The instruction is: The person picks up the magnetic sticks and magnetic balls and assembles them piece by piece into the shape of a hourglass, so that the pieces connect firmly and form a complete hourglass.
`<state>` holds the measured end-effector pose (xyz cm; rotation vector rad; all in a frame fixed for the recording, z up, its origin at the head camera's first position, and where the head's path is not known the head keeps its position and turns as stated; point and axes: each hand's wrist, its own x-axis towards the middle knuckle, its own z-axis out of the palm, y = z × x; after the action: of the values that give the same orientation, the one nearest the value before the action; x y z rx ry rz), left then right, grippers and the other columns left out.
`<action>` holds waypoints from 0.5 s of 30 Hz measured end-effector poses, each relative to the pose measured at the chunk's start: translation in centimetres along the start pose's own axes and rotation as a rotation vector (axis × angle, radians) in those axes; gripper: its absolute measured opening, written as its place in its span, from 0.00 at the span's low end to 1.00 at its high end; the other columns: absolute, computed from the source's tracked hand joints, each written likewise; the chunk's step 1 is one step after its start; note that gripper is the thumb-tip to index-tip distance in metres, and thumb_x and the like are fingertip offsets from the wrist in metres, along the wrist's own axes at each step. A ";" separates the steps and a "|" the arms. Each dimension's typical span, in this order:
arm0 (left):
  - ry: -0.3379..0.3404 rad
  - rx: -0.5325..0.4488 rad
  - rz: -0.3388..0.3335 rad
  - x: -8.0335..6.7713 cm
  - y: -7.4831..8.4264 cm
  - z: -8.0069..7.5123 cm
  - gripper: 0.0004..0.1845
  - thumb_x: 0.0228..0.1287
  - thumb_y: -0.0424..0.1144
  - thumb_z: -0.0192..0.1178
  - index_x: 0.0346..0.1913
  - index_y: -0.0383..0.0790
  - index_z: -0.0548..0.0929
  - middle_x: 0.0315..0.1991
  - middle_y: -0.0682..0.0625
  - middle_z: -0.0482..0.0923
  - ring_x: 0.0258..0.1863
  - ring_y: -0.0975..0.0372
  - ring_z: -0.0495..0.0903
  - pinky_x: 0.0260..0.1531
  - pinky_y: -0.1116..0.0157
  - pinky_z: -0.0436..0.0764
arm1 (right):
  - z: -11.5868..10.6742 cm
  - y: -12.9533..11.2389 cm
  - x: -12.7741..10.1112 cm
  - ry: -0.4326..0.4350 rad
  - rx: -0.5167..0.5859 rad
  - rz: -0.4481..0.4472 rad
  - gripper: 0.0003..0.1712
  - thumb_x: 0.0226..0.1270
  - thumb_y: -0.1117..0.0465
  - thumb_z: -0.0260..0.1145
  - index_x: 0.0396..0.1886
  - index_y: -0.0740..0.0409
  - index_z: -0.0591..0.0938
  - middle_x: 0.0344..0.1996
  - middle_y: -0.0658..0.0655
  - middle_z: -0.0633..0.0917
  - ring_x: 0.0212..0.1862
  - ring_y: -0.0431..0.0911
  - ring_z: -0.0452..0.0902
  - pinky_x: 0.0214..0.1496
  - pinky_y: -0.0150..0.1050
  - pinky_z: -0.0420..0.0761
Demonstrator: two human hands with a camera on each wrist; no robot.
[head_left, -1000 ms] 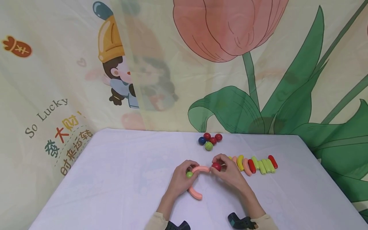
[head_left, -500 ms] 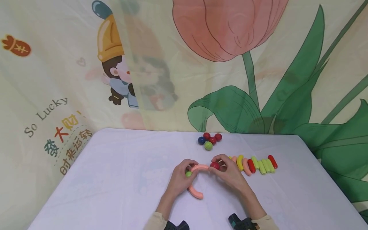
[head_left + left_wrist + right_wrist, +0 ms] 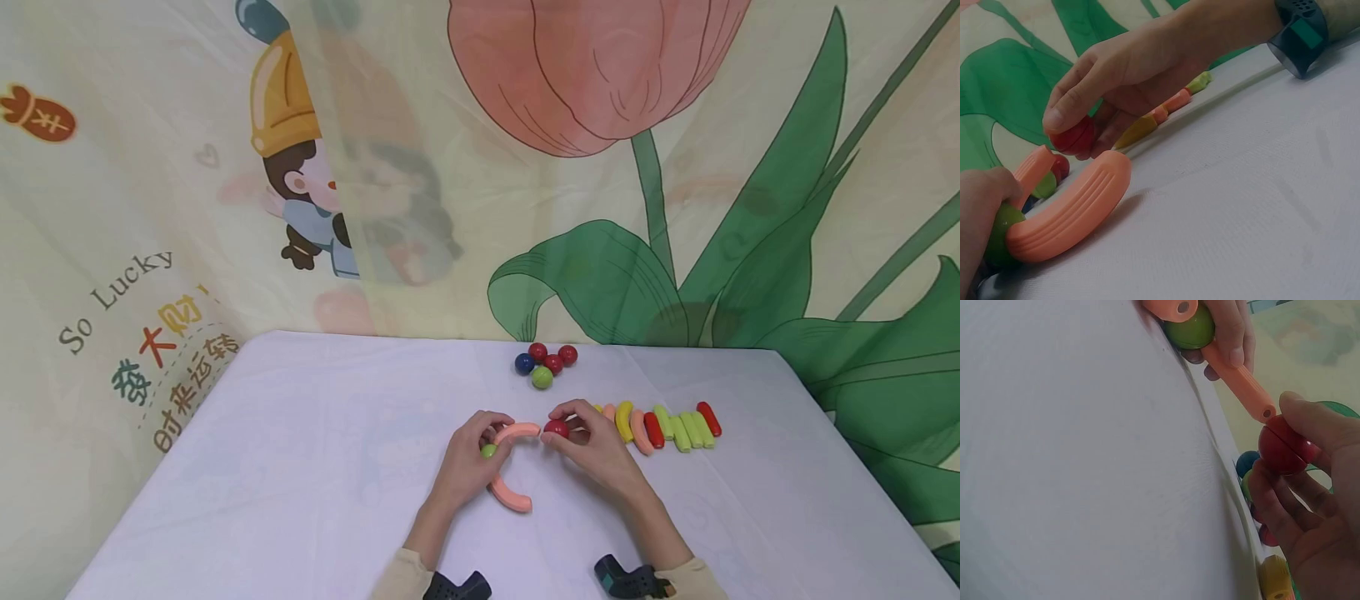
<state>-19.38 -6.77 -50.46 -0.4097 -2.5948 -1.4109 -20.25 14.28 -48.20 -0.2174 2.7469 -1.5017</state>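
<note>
My left hand pinches a green ball where two curved pink rods meet. One pink rod arcs right from the ball. The other pink rod curves down onto the white table. My right hand pinches a red ball at the free end of the upper rod. In the right wrist view the red ball sits just off the rod's end. The left wrist view shows the lower rod lying on the cloth.
A cluster of red, blue and green balls lies behind the hands. A row of several coloured short rods lies to the right. A printed curtain hangs behind the table's far edge.
Both hands and the rod assembly have shifted slightly away from me; the red ball stays at the upper rod's end.
</note>
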 end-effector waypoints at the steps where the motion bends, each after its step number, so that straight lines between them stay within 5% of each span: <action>1: 0.003 0.003 0.006 0.0 0.0 0.0 0.13 0.59 0.39 0.64 0.48 0.51 0.80 0.36 0.59 0.77 0.32 0.68 0.72 0.33 0.74 0.75 | 0.0 0.0 0.0 0.002 -0.005 0.003 0.22 0.51 0.47 0.74 0.45 0.45 0.78 0.42 0.47 0.81 0.45 0.43 0.77 0.49 0.34 0.80; 15: 0.011 0.004 0.027 0.0 0.2 -0.2 0.12 0.60 0.37 0.63 0.47 0.50 0.80 0.37 0.56 0.76 0.30 0.68 0.73 0.33 0.74 0.76 | 0.7 -0.2 -0.2 -0.024 0.015 -0.036 0.21 0.52 0.53 0.74 0.46 0.47 0.79 0.42 0.46 0.81 0.46 0.43 0.76 0.52 0.38 0.80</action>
<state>-19.31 -6.84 -50.19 -0.4337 -2.5732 -1.3955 -20.02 13.64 -48.40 -0.2839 2.7260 -1.5172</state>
